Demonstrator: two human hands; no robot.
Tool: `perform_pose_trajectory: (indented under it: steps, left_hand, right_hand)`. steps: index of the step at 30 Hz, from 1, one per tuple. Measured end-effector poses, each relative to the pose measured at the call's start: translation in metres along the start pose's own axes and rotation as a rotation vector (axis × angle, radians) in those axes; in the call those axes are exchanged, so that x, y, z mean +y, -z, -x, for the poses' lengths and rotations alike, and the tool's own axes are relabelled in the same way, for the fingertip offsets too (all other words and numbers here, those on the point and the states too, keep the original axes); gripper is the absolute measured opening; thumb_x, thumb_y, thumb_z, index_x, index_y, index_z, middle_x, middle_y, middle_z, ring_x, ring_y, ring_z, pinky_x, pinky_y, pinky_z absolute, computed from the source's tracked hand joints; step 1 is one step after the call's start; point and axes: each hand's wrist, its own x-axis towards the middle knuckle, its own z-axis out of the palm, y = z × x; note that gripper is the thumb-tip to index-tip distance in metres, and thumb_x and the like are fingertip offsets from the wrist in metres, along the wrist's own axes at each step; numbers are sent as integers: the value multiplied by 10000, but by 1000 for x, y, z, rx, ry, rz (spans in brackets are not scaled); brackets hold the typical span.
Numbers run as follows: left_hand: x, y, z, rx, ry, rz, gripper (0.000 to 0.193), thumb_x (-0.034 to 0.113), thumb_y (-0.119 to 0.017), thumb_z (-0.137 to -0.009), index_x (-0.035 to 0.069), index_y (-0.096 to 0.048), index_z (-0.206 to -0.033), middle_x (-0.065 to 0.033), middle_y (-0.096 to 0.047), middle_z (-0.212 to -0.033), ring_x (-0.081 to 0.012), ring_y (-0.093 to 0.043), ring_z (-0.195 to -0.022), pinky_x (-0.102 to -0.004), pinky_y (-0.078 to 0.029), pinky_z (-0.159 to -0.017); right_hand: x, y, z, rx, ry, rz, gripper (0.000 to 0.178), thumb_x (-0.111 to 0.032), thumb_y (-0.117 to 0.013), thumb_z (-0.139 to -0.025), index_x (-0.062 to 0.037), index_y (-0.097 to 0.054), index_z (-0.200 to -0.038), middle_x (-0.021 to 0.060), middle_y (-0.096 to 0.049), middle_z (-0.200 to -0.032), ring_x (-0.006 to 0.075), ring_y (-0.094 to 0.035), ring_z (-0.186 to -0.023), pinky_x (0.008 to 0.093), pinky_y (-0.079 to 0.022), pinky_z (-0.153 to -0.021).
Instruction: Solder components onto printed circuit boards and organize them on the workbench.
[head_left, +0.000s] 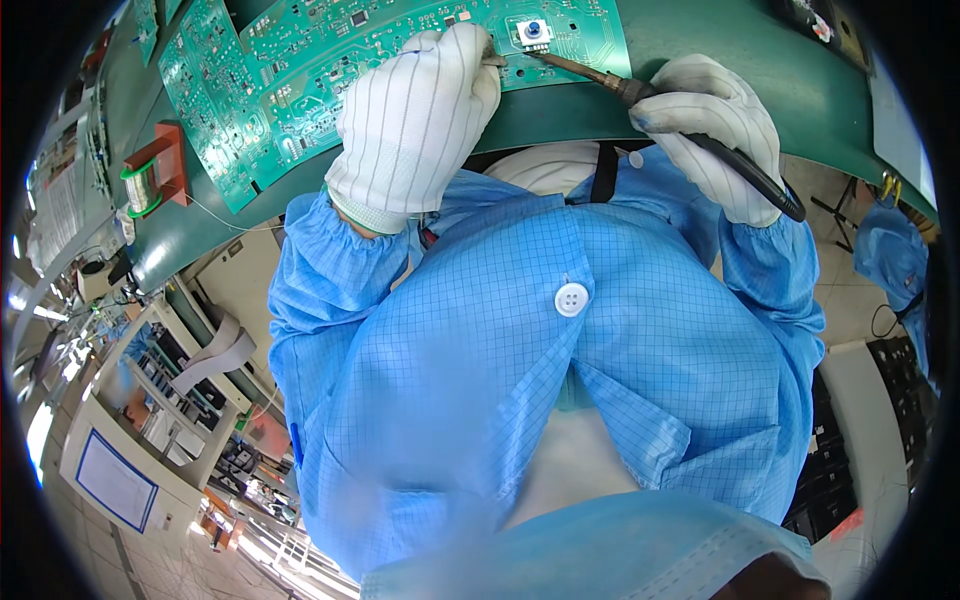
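Observation:
A green circuit board (300, 85) with many small parts lies on the bench. My right hand (710, 115), in a striped white glove, is closed round a soldering iron (632, 91). The iron's tip reaches the board just below a small white square part with a blue centre (535, 33). My left hand (415, 120), gloved alike, rests over the board's front edge with its fingers pinched close to the tip. Thin solder wire runs from a spool (140, 190) to behind my left wrist; its end at the fingers is too small to make out.
The spool sits on a red-brown holder (170, 165) at the left of the green bench (560, 112). The iron's black cable (770, 190) loops below my right hand. Another board (148, 25) lies at the far left. A dark object (825, 30) stands at the far right.

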Motion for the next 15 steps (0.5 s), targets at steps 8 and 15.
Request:
perform_pose_trajectory:
  steps: [8,15]
  left_hand:
    - [0,-3,1,93,-47,-4,133,232,-651,-914,125,-580,-880,-58,-582,-643,-206,-622,-527,-325,-515,-465]
    - [3,2,-2,-46,-11,-52,152,242,-651,-918,124,-568,-871,-58,-558,-609,-199,-613,-512,-318,-498,-446]
  right_hand:
    - [2,-2,-1,-1,77,78,248,-119,-771,-760,-110,-769,-1007,82,-716,-889,247,-672,-861,342,-549,-742]
    - [0,0,-3,-20,92,41,243,-106,-767,-758,-78,-763,-999,89,-708,-885,258,-670,-847,354,-541,-734]
